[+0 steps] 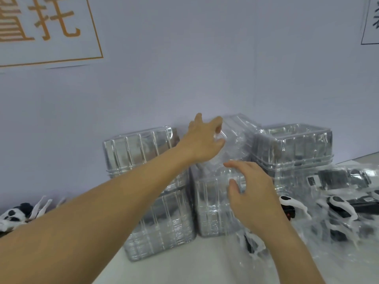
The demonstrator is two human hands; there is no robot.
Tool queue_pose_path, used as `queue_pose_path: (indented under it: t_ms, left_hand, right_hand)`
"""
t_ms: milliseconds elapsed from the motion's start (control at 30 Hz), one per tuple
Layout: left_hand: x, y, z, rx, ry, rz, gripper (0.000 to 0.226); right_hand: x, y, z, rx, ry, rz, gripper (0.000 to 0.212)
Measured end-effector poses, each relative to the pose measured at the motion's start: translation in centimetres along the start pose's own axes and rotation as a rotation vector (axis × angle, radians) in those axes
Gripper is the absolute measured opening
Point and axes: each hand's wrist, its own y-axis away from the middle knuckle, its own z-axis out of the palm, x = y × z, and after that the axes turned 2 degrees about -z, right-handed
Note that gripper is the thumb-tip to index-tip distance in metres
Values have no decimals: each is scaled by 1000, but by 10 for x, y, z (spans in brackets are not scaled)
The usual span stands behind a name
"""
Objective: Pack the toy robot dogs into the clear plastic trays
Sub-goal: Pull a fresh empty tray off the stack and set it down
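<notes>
Stacks of clear plastic trays stand against the wall: a left stack, a lower front stack, a middle stack and a right stack. My left hand reaches over the middle stack and grips the edge of a tilted clear tray on top of it. My right hand hovers in front of the middle stack with fingers loosely spread, holding nothing. Black-and-white toy robot dogs lie at the right in a clear tray and at the far left.
A pale wall rises behind the stacks, with a sign in orange characters at upper left and another sign at upper right. The white table stretches toward me below the stacks.
</notes>
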Motion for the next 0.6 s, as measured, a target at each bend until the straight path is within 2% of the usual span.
queue_pose_path:
  t_ms: [67, 133, 300, 433, 533, 600]
  left_hand:
    - [6, -2, -4, -15, 53, -29, 31]
    - [9, -3, -9, -2, 121, -66, 51]
    - [10, 10, -16, 146, 250, -190, 80]
    - [8, 55, -5, 335, 401, -175, 85]
    - [7, 93, 4, 495, 599, -143, 66]
    - [2, 116, 10, 584, 747, -199, 65]
  right_hand:
    - [2, 0, 0, 4, -26, 9, 40]
    - [2, 1, 1, 16, -53, 13, 41]
    - [-4, -2, 5, 110, -228, 100, 33]
    - [-24, -3, 11, 195, -457, 142, 24]
    - [-42, 0, 16, 222, -680, 161, 17]
    - [-51, 3, 16, 222, -778, 142, 16]
